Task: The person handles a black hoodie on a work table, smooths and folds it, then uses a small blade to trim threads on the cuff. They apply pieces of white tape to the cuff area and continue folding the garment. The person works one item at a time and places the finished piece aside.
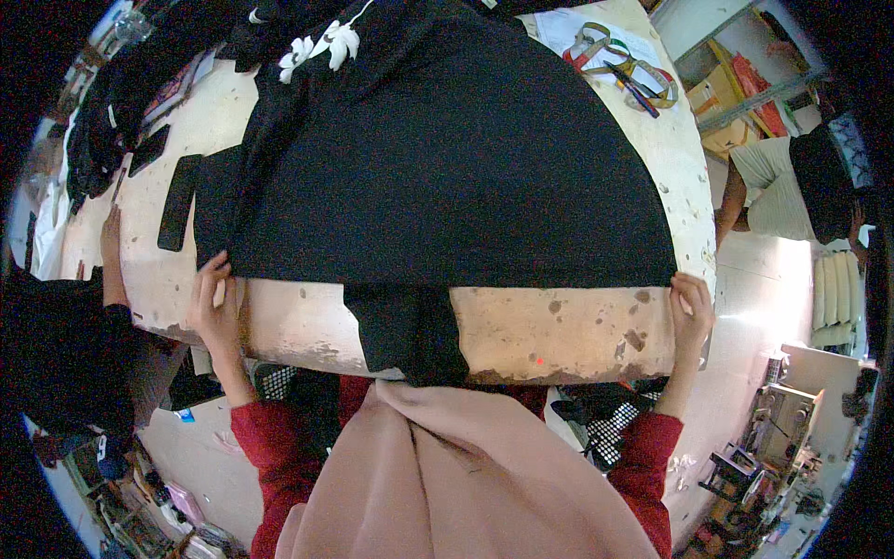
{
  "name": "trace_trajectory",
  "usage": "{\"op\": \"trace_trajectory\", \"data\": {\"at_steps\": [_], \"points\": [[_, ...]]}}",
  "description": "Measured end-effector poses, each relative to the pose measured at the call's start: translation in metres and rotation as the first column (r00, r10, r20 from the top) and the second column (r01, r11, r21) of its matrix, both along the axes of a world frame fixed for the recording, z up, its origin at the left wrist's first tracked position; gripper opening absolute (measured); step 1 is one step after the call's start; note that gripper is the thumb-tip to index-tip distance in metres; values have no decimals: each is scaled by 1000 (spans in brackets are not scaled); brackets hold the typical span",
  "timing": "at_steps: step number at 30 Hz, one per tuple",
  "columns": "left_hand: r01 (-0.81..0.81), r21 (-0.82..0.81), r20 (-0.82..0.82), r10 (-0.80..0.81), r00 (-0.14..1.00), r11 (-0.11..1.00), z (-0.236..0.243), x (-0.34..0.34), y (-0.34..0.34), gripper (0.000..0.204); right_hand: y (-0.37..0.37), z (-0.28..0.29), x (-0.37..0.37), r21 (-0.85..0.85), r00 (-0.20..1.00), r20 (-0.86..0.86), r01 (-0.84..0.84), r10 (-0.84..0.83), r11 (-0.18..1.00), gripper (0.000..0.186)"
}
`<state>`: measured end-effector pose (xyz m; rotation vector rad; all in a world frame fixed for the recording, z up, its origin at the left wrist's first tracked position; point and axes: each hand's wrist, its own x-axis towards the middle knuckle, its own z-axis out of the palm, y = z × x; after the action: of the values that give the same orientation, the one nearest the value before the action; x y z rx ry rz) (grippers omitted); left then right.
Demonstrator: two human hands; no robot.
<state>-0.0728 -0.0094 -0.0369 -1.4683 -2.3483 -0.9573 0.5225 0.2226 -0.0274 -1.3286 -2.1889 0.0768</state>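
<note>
A large piece of black cloth (447, 168) lies spread over the worn, pale tabletop (559, 326), its near edge running almost straight across. My left hand (217, 303) pinches that edge at the left corner, fingers closed. At the opposite corner my right hand (691, 306) holds the same edge between thumb and fingers. From under the middle of the edge a narrower black cloth piece (410, 326) reaches to the table's front rim. Beside the cloth's left side lies a separate dark strip (179, 203).
At the far right lie a measuring tape (589, 42), a dark pen (633, 90) and paper sheets (549, 28). White flower shapes (321, 48) show on dark cloth at the far left, near a dark flat rectangle (149, 149). One person (65, 345) stands left, another (792, 186) right.
</note>
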Motion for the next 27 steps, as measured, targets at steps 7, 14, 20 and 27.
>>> {"op": "trace_trajectory", "data": {"at_steps": [7, 14, 20, 27], "points": [[-14, 105, 104, 3, 995, 994, -25, 26, -25, 18, -31, -21, 3, -79, 982, -128, 130, -140, 988, 21], [18, -13, 80, -17, 997, 1000, -13, 20, -26, 25, -32, -13, 0, -219, 982, -110, 128, -154, 967, 22], [-77, 26, 315, 65, 947, 997, -11, 22, -25, 22, -33, 0, -28, -241, 990, -87, 91, -115, 966, 27], [1, -89, 157, 13, 988, 996, -12, 12, -53, 18, -47, -16, -2, -349, 991, -38, 109, -131, 931, 28]]}}
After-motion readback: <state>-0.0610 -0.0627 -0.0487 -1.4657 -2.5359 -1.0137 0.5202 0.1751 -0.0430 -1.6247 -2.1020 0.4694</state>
